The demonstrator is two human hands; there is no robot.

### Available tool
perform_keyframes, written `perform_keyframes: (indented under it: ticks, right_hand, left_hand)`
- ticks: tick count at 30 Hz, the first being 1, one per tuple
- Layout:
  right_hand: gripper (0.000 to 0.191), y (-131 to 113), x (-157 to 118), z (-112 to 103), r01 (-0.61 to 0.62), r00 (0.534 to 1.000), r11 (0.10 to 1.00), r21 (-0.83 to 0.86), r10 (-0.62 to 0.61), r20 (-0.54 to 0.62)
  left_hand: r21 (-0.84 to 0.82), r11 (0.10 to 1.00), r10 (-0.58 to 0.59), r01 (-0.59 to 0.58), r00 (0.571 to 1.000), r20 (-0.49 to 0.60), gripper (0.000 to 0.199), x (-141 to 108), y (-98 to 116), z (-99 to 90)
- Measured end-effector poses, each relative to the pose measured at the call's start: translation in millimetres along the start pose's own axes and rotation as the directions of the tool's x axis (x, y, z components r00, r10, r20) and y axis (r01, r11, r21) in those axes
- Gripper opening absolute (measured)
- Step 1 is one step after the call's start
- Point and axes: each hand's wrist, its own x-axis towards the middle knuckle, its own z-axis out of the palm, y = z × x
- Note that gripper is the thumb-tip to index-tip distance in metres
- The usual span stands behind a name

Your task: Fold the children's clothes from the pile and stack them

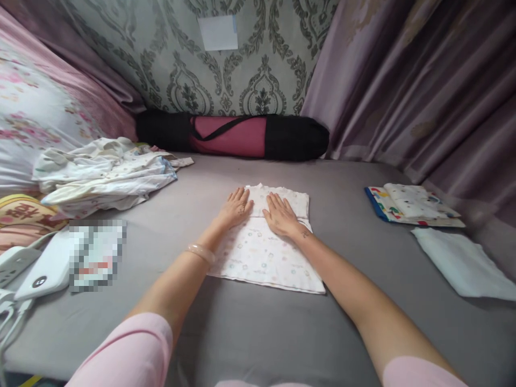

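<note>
A pale pink printed cloth (262, 255), perhaps a small garment, lies flat on the grey sheet with its far part folded over toward me. My left hand (237, 207) rests flat on the left side of that fold, fingers stretched out. On the fold's middle lies my right hand (281, 214), also flat with the fingers a little apart. Both palms press on the fabric and neither grips it. The cloth's near edge runs straight between my forearms, and my left forearm covers part of its left edge.
Crumpled clothes (108, 172) are heaped at the left, with a white power bank (52, 263) and cables nearer me. Folded cloths (415, 201) and a pale folded cloth (463, 263) lie at the right. A black and maroon long bag (234, 135) lies along the wall.
</note>
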Motion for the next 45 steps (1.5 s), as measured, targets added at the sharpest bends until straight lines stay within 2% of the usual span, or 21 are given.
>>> perform_keyframes:
  ticks: [9,13,18,20,23,25,28,31,35,37,39,41,43,45]
  right_hand:
    - [0.068,30.0,-17.6,-7.4,-0.16,0.987,0.985,-0.065,0.16,0.004]
    - [0.069,43.2,-23.4,-6.4,-0.216,0.976,0.973,-0.088,0.213,-0.043]
    - [0.067,48.0,-26.3,-13.5,-0.23,0.973,0.971,-0.06,0.228,-0.043]
    - [0.064,44.6,-24.8,-20.4,-0.208,0.976,0.977,-0.048,0.205,-0.073]
    - [0.063,41.0,-20.0,-26.0,-0.16,0.973,0.985,-0.058,0.148,-0.175]
    - [0.065,43.4,-15.8,-22.7,-0.186,0.965,0.981,-0.06,0.171,-0.2]
    - [0.066,53.5,-10.2,-10.4,-0.274,0.95,0.961,-0.034,0.265,-0.163]
    - [0.068,62.8,-7.6,-2.1,-0.288,0.952,0.957,-0.024,0.283,-0.119]
    - [0.07,61.4,-7.6,-11.7,-0.295,0.955,0.955,-0.026,0.293,-0.051]
    - [0.066,56.0,-7.1,-20.1,-0.203,0.977,0.978,-0.046,0.2,-0.069]
    - [0.061,51.2,-5.5,-25.2,-0.003,0.995,0.997,-0.078,-0.005,-0.096]
    - [0.058,49.6,-3.2,-25.0,0.18,0.982,0.98,-0.088,-0.185,-0.049]
    - [0.057,51.9,-1.0,-21.2,0.242,0.97,0.967,-0.078,-0.24,0.038]
    - [0.058,56.1,0.9,-18.1,0.249,0.965,0.966,-0.068,-0.242,0.102]
  left_hand:
    - [0.081,0.997,-0.02,0.017,0.999,0.036,0.064,-1.7,3.0,-3.9]
    - [0.117,0.993,-0.026,0.02,0.998,0.05,0.065,-3.1,2.9,-6.2]
    - [0.135,0.991,-0.026,0.013,0.995,0.093,0.066,-2.9,11.1,-12.7]
    - [0.175,0.985,-0.011,0.001,0.998,0.056,0.068,-2.2,20.4,-14.6]
    - [0.213,0.976,0.054,-0.041,0.997,-0.057,0.068,-2.2,33.2,-12.1]
    - [0.202,0.978,0.065,-0.05,0.995,-0.071,0.068,-3.1,35.2,-7.0]
    - [0.141,0.99,0.015,-0.012,1.0,-0.023,0.071,-4.0,28.8,0.8]
    - [0.068,0.998,0.01,-0.01,1.0,0.004,0.072,-1.5,20.4,4.4]
    - [-0.023,0.999,0.041,-0.04,0.999,0.025,0.07,3.4,9.1,4.1]
    - [-0.064,0.997,0.045,-0.044,0.999,0.011,0.069,0.8,-1.2,3.4]
    - [-0.08,0.996,0.039,-0.04,0.999,-0.017,0.069,-7.7,-14.5,2.3]
    - [-0.072,0.997,0.036,-0.039,0.999,-0.041,0.068,-21.2,-27.7,0.3]
    - [-0.057,0.998,0.032,-0.035,0.998,-0.06,0.065,-36.3,-36.3,-2.5]
    - [-0.052,0.998,0.032,-0.037,0.995,-0.09,0.062,-48.9,-38.5,-5.2]
